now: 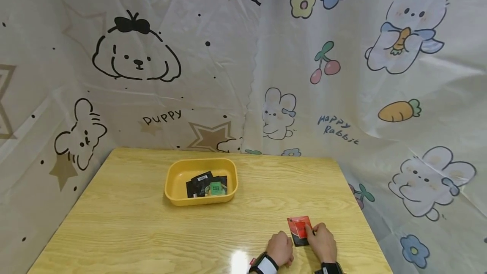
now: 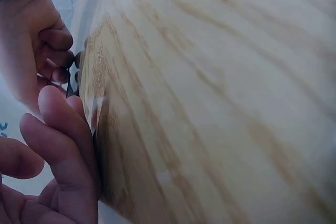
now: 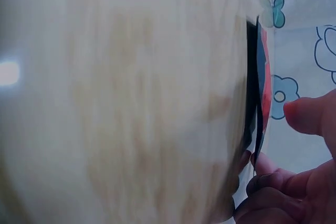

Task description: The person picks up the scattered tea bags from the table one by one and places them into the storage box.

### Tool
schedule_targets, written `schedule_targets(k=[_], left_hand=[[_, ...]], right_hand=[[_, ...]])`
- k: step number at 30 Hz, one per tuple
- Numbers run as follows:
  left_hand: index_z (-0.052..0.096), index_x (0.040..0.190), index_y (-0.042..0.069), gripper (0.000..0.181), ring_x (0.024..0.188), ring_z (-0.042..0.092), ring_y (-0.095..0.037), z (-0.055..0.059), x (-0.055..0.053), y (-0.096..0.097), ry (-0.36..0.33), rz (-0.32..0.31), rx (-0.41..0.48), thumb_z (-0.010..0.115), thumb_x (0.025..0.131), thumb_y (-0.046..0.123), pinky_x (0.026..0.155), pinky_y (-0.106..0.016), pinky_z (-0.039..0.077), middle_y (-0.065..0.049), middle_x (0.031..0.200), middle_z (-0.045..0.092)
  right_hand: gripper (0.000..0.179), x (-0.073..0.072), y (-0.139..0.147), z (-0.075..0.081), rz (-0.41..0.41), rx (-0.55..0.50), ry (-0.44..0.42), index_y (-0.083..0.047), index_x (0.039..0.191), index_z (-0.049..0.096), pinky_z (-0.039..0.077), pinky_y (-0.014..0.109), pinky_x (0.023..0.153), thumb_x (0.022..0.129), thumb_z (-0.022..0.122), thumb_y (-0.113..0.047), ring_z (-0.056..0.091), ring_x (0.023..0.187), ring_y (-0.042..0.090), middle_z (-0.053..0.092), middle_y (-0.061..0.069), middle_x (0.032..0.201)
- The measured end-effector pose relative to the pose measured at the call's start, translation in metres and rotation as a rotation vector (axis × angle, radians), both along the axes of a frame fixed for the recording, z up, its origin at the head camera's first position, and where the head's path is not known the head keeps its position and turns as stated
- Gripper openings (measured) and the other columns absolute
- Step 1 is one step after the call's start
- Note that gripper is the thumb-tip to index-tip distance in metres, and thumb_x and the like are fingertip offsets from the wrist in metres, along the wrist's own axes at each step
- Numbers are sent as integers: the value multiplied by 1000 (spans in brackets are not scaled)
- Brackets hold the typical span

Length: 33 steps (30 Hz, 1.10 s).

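Observation:
A flat red-and-black packet (image 1: 299, 231) is near the front right of the table, seen almost edge-on in the right wrist view as a thin sheet (image 3: 264, 82) close over the wood. My right hand (image 1: 322, 242) holds it by its right edge, with curled fingers at its lower edge and the thumb over its face. Just left of the packet, my left hand (image 1: 279, 248) rests on the table with loosely bent fingers (image 2: 60, 150) and nothing in them. The left wrist view also catches the curled right hand (image 2: 44, 51) beyond.
A yellow plastic basket (image 1: 171, 181) stands toward the back, left of the middle. Several black packets (image 1: 199, 183) lie in it, one with a green label (image 1: 215, 188). The wooden table (image 1: 125, 223) meets a printed cloth backdrop (image 1: 213, 75) behind and at the sides.

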<state>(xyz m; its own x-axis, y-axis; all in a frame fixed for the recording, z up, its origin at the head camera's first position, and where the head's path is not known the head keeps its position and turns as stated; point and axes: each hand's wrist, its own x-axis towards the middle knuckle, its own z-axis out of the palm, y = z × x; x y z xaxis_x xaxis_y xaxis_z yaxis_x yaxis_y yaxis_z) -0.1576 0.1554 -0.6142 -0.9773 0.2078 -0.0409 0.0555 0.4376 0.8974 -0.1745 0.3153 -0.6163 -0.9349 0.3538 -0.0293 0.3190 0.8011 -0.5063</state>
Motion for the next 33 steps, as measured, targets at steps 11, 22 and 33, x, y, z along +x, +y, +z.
schedule_targets(k=[11,22,33], left_hand=[[57,61,5,31,29,50,-7,-1,0,-2,-22,-37,62,52,90,2,34,-19,34,0,42,56],[60,58,7,35,28,45,-4,-1,1,-4,-31,-28,60,56,93,10,34,-21,32,7,38,49],[57,65,8,34,29,42,-3,-4,0,-4,-71,-42,170,48,97,15,33,-23,33,6,40,49]], right_hand=[[26,1,-6,0,43,-19,0,-8,72,55,33,32,52,90,64,-23,47,57,18,51,2,63],[21,4,1,0,91,-189,44,-4,75,59,33,31,58,95,56,-6,44,63,17,51,4,68],[25,10,-5,3,99,-422,-2,-4,75,53,30,29,61,100,50,-7,39,65,16,38,0,67]])
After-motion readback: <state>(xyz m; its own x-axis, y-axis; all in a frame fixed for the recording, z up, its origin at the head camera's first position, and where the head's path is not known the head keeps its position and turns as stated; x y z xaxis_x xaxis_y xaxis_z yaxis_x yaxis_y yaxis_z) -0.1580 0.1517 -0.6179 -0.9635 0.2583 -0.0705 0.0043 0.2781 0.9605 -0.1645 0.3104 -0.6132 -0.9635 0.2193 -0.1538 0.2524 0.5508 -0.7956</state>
